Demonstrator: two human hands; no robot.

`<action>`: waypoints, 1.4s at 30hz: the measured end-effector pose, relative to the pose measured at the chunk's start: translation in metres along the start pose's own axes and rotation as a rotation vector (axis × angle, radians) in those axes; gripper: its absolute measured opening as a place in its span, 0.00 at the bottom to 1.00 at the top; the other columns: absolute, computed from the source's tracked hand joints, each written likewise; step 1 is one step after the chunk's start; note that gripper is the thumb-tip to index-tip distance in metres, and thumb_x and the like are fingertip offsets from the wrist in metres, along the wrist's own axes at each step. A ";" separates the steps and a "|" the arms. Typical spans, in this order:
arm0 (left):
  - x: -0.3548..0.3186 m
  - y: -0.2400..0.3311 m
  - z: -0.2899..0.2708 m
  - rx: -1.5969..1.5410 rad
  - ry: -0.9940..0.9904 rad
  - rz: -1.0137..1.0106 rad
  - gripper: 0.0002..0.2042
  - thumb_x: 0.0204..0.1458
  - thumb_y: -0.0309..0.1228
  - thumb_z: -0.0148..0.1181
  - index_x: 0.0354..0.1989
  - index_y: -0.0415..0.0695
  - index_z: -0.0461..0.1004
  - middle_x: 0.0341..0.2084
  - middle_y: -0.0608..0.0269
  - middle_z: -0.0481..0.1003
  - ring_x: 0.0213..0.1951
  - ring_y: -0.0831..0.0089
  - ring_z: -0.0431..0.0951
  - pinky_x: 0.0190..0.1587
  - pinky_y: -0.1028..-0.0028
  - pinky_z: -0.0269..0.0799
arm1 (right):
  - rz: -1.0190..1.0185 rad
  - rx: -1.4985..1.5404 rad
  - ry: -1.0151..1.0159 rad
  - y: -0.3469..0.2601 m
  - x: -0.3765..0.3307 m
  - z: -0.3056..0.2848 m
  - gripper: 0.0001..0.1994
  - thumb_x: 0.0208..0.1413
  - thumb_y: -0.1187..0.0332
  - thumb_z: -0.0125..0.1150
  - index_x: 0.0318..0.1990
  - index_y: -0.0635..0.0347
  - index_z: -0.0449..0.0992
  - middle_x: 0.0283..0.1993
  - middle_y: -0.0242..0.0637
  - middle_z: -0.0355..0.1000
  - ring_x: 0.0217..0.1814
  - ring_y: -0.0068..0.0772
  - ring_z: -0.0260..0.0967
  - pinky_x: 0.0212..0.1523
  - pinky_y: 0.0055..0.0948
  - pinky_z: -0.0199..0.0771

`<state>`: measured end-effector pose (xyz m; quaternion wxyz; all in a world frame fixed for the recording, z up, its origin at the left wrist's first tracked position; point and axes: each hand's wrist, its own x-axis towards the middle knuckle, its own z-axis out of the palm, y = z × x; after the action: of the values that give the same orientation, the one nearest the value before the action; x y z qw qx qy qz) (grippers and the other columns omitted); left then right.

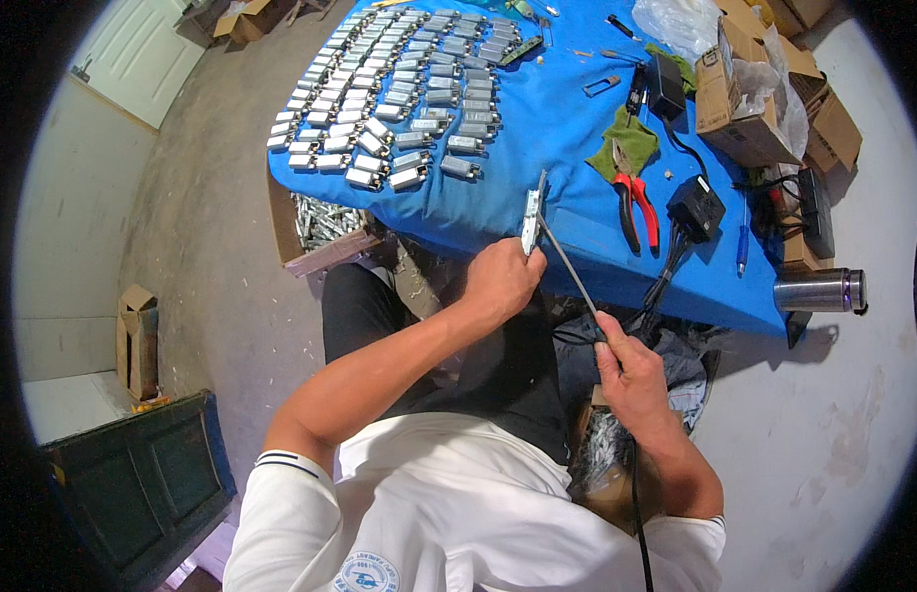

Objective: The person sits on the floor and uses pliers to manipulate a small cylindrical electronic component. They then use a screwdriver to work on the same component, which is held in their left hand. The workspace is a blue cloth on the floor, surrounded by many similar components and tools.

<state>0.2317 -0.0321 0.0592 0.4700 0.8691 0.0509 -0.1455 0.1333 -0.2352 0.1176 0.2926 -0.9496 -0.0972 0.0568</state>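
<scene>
Soldering iron [567, 264] gripped in your right hand [631, 380], tip at 11 o'clock on the silver cell [530, 219] pinched by your left hand [503, 281]; linger and it likely overheats.

You wear a white short-sleeved shirt [419, 513] whose sleeve cuffs carry thin dark stripes at the edge, and a round blue emblem sits low on its front. Your trousers [498, 365] are black. Both forearms are bare below the sleeves, and your left hand [503, 279] and right hand [631, 375] are ungloved.
</scene>
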 end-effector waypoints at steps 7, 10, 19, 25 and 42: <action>0.005 -0.012 -0.004 -0.027 -0.030 0.022 0.19 0.54 0.39 0.50 0.25 0.31 0.71 0.18 0.39 0.70 0.25 0.44 0.74 0.33 0.54 0.67 | 0.281 0.558 -0.193 0.015 0.012 -0.017 0.19 0.62 0.68 0.53 0.60 0.56 0.69 0.29 0.37 0.73 0.25 0.23 0.70 0.24 0.24 0.68; 0.007 -0.016 -0.006 -0.010 -0.037 0.028 0.19 0.54 0.39 0.51 0.25 0.31 0.71 0.17 0.41 0.69 0.24 0.45 0.73 0.32 0.55 0.67 | 0.401 0.753 -0.243 0.017 0.009 -0.012 0.18 0.64 0.65 0.50 0.60 0.56 0.70 0.30 0.30 0.71 0.25 0.15 0.66 0.23 0.17 0.65; 0.002 -0.017 -0.013 0.065 -0.016 0.059 0.19 0.53 0.40 0.52 0.25 0.32 0.73 0.20 0.37 0.72 0.29 0.41 0.75 0.35 0.52 0.69 | -0.123 -0.134 0.066 0.005 0.002 0.000 0.24 0.53 0.71 0.62 0.60 0.53 0.70 0.34 0.44 0.72 0.31 0.45 0.72 0.31 0.39 0.72; 0.004 -0.020 -0.009 0.117 0.006 0.100 0.19 0.53 0.40 0.51 0.26 0.32 0.74 0.22 0.37 0.73 0.31 0.39 0.75 0.37 0.51 0.70 | -0.071 -0.041 -0.029 0.005 0.003 0.000 0.23 0.55 0.70 0.60 0.60 0.54 0.70 0.34 0.46 0.73 0.31 0.48 0.72 0.32 0.40 0.72; 0.010 -0.029 -0.020 0.017 -0.110 0.054 0.19 0.54 0.40 0.52 0.24 0.31 0.71 0.14 0.46 0.67 0.20 0.56 0.71 0.28 0.58 0.66 | 0.012 0.092 0.001 0.016 0.009 0.001 0.19 0.58 0.68 0.57 0.58 0.55 0.72 0.29 0.39 0.73 0.31 0.36 0.73 0.33 0.35 0.72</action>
<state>0.2388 0.0001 0.0437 0.4683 0.8649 0.0001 -0.1807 0.1441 -0.2458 0.1073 0.3358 -0.9357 -0.0886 0.0625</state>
